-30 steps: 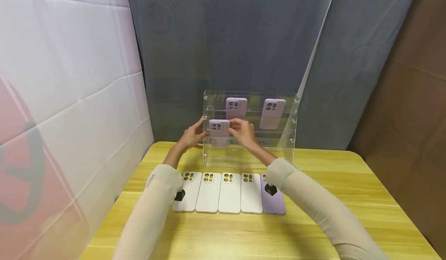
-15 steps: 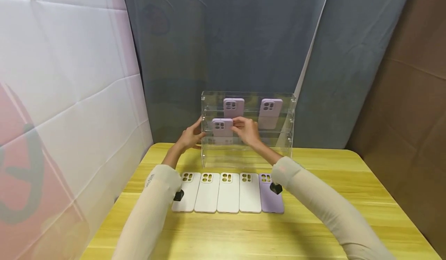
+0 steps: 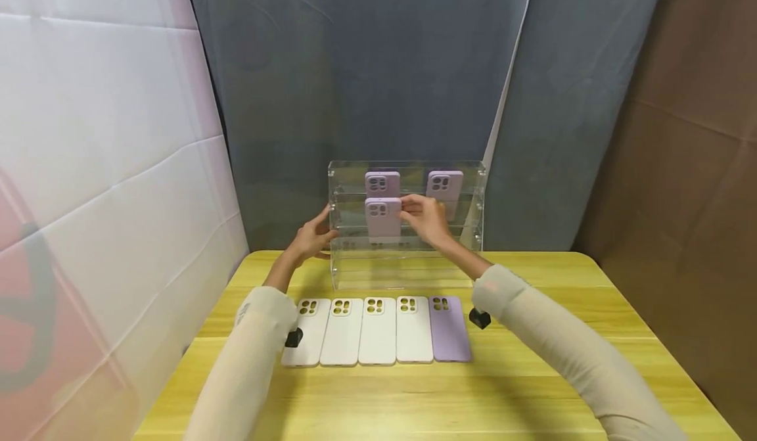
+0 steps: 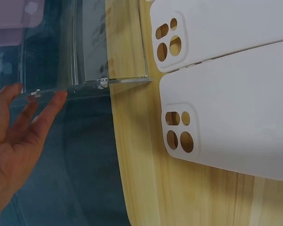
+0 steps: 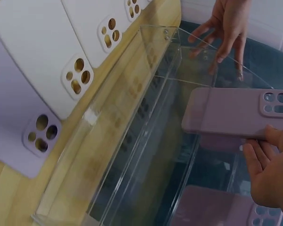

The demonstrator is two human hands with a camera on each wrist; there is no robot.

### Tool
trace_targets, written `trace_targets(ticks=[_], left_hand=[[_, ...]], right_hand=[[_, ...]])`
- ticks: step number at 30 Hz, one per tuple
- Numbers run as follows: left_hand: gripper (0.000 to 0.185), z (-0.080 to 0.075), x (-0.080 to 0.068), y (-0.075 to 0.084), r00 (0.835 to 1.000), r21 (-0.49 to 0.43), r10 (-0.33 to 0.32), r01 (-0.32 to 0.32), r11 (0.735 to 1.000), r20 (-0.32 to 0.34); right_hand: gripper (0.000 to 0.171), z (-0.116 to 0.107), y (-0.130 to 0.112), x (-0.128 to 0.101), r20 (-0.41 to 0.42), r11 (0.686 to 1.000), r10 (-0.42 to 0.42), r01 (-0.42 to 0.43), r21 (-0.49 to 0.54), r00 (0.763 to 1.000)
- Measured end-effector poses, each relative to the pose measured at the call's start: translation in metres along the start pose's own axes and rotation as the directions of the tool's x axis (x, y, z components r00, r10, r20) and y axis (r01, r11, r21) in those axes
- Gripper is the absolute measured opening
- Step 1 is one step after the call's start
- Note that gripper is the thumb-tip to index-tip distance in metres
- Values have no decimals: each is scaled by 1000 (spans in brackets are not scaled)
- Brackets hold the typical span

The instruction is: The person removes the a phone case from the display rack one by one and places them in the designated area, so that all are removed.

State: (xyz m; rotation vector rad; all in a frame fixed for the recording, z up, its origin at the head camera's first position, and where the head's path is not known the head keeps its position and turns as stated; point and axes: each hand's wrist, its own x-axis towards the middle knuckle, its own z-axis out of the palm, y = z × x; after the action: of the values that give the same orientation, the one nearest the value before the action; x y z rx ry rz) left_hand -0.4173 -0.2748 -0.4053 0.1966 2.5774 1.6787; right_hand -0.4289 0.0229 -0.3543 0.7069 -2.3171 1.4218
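Note:
My right hand (image 3: 428, 219) pinches a light purple phone case (image 3: 384, 221) by its right edge, thumb in front and fingers behind. The case stands upright at a middle tier of the clear acrylic display rack (image 3: 402, 277), camera cutouts at the top. In the right wrist view its lower end (image 5: 203, 110) overlaps the clear shelf strips. My left hand (image 3: 310, 238) rests spread fingertips against the rack's left side panel, as the left wrist view shows. Two more purple cases, one left (image 3: 382, 182) and one right (image 3: 445, 182), stand on the tier above.
In front of the rack, several white phone cases (image 3: 377, 336) lie side by side on the yellow wooden table (image 3: 367, 401). A purple case (image 3: 452, 336) ends that row at the right. A grey curtain (image 3: 384, 66) hangs behind, with a white cloth wall (image 3: 118, 99) at left.
The right hand has shifted the purple case rightward along the rack, now below the upper left case. The left hand stays at the side panel. The head view has turned slightly right.

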Motion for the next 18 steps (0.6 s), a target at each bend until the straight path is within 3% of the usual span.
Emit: trace_targets(ticks=[7, 18], left_hand=[[79, -4, 2, -1, 1000, 28, 1, -1, 1000, -13], [78, -14, 2, -3, 1000, -9, -13, 13, 1000, -5]], right_hand=[[26, -13, -2, 2, -33, 1000, 4, -5, -21, 999], [29, -39, -13, 1, -46, 997, 20, -23, -79, 999]])
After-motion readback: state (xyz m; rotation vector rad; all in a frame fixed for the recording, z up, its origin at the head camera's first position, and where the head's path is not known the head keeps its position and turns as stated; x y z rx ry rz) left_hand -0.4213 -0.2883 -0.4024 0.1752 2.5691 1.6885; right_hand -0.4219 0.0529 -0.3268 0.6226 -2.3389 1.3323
